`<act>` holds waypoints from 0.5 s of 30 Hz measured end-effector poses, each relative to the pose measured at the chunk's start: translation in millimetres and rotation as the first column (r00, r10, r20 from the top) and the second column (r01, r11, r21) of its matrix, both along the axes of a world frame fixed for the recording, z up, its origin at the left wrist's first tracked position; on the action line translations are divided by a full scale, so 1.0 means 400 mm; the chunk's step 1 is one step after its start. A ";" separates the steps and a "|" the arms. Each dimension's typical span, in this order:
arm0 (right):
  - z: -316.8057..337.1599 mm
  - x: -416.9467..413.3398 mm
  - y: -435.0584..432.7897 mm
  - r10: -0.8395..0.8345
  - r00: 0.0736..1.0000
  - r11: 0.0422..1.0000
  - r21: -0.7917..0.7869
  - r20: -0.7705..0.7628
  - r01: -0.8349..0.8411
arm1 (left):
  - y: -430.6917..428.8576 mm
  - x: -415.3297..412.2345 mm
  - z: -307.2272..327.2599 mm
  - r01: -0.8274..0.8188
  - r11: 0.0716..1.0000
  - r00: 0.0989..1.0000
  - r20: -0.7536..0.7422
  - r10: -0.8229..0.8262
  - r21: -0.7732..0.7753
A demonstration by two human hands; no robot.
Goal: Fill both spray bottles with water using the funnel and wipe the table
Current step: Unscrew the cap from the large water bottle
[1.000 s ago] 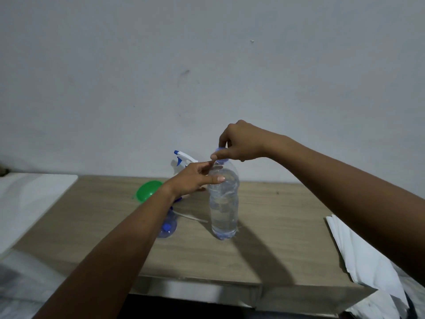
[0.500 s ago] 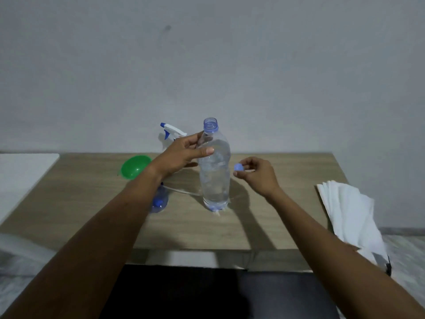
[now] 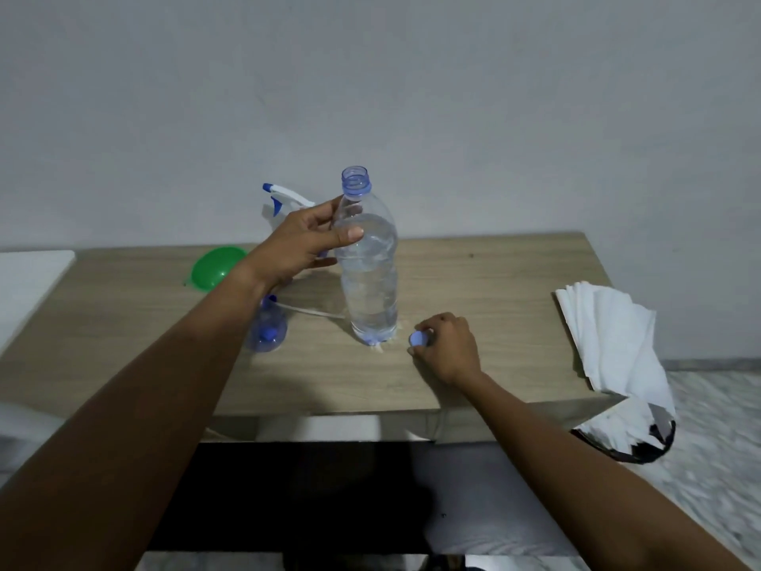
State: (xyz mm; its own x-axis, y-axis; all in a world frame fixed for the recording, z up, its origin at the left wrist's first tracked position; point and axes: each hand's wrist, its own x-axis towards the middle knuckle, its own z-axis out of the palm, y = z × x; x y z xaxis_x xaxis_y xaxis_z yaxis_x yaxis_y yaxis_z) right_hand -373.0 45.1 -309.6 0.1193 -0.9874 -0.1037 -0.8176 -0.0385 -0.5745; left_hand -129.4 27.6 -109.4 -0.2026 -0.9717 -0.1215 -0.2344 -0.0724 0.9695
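Note:
A clear water bottle point(image 3: 370, 278) stands uncapped in the middle of the wooden table point(image 3: 494, 290), mostly full. My left hand point(image 3: 306, 241) grips its upper part. My right hand point(image 3: 447, 348) rests low on the table just right of the bottle's base, pinching the blue cap point(image 3: 419, 339). A green funnel point(image 3: 216, 267) lies to the left. One spray bottle point(image 3: 284, 197) with a white and blue trigger stands behind my left hand. A small clear blue bottle body point(image 3: 267, 329) sits under my left forearm, with a thin white tube beside it.
A stack of white paper towels point(image 3: 609, 335) lies on the table's right edge, partly hanging over a black bag point(image 3: 642, 443). A white surface point(image 3: 29, 282) adjoins the table on the left. A grey wall rises right behind the table.
My right hand unscrewed the cap from the bottle top and carried it down to the table at the bottle's right. My left hand took a firmer hold on the bottle.

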 end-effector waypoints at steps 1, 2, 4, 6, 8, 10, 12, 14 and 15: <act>0.006 0.003 0.004 -0.003 1.000 1.000 0.010 0.013 0.002 | 0.001 0.000 0.000 0.000 1.000 1.000 0.004 0.000 0.001; 0.016 0.007 0.007 -0.009 0.998 1.000 0.011 0.060 0.008 | 0.001 0.002 0.000 0.000 1.000 1.000 0.014 0.000 0.000; 0.055 0.020 0.010 -0.024 0.968 1.000 0.000 0.251 0.025 | 0.003 0.002 0.000 0.007 1.000 1.000 0.028 -0.007 0.006; 0.119 0.043 0.010 0.000 0.896 1.000 -0.017 0.445 0.009 | 0.008 0.000 0.001 0.006 1.000 1.000 0.016 -0.006 0.011; 0.189 0.074 0.002 0.035 0.820 0.999 -0.043 0.572 -0.013 | 0.017 -0.006 0.007 -0.015 1.000 1.000 0.015 0.015 -0.001; 0.245 0.111 -0.011 0.077 0.747 0.996 -0.081 0.660 -0.031 | 0.025 -0.006 0.017 -0.027 0.999 0.999 0.029 0.028 -0.032; 0.280 0.152 -0.022 0.106 0.711 0.993 -0.111 0.695 -0.039 | 0.033 0.009 0.029 -0.047 0.996 0.999 0.016 0.048 -0.078; 0.297 0.192 -0.024 0.104 0.720 0.988 -0.151 0.686 0.002 | 0.053 0.031 0.047 -0.128 0.976 0.989 0.046 0.138 -0.177; 0.302 0.209 -0.022 0.081 0.724 0.984 -0.170 0.685 0.050 | 0.067 0.043 0.055 -0.187 0.946 0.974 0.078 0.214 -0.263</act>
